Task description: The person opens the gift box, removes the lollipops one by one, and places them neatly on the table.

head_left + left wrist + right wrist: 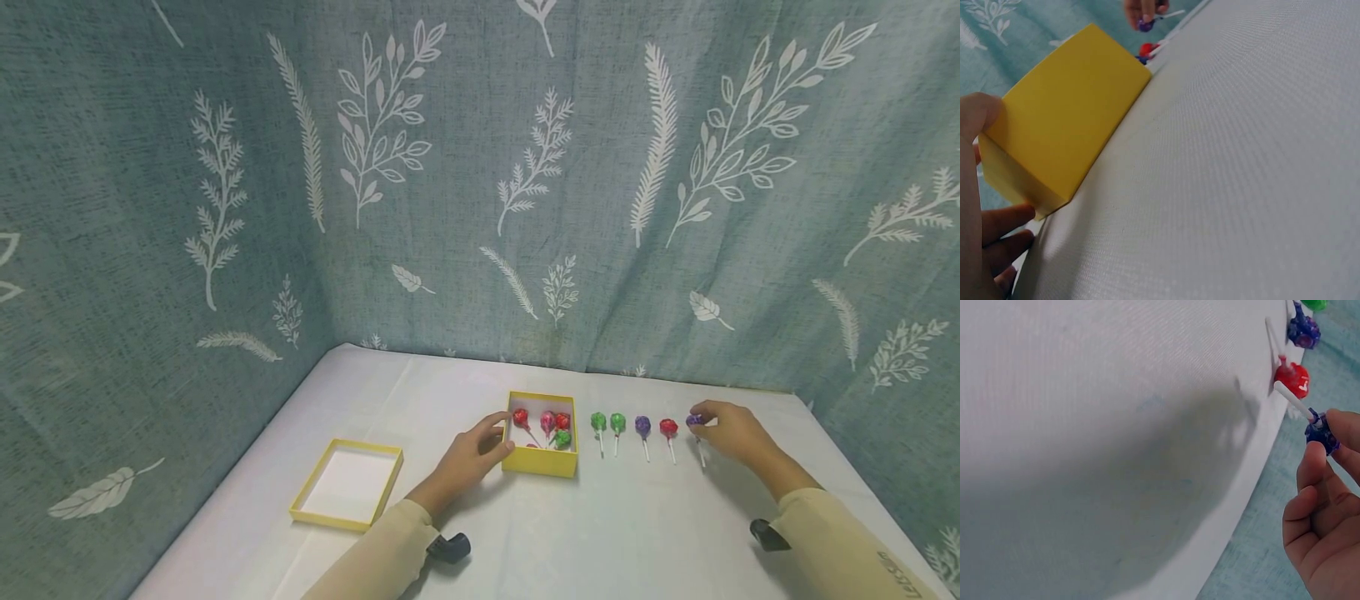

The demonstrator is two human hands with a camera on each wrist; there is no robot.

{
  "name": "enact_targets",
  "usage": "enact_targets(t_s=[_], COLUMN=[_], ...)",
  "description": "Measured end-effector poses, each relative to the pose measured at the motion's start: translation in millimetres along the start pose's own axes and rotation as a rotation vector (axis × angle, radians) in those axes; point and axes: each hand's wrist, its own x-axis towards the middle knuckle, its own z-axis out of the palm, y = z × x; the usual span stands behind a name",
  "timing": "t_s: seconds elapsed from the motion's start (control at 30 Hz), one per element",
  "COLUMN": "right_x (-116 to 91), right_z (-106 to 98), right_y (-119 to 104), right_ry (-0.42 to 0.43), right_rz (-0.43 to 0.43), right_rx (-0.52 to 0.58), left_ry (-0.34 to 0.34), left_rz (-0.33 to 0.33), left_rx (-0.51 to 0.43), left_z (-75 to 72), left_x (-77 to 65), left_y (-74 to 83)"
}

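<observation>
A yellow box with a white inside stands open-topped at mid-table, holding several wrapped lollipops in red, pink and green. My left hand grips its near left corner; in the left wrist view the thumb lies on one yellow wall and fingertips touch the adjoining side. Over at the right end of a row of lollipops, my right hand pinches a purple lollipop by its wrapped head between thumb and fingers. Its white stick points out freely. A red lollipop lies just left of that hand.
Left of the red one, the row continues with a purple lollipop and two green lollipops, sticks toward me. A shallow yellow-edged lid lies at the left of the white table. A patterned teal curtain hangs behind.
</observation>
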Motion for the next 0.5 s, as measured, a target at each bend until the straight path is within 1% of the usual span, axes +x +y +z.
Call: enact_targets(t_s=[0.23, 0.5], right_x=[6, 12], right_z=[2, 5], right_y=[10, 16], right_ry=[-0.025, -0.086], right_rz=[0.014, 0.047], right_rx=[-0.001, -0.001], left_ry=[0.002, 0.0], left_rz=[-0.009, -0.013], left_rx=[0.008, -0.002], left_z=[-0.8, -0.4], left_x=[-0.8, -0.6], left_y=[1.3, 0.7])
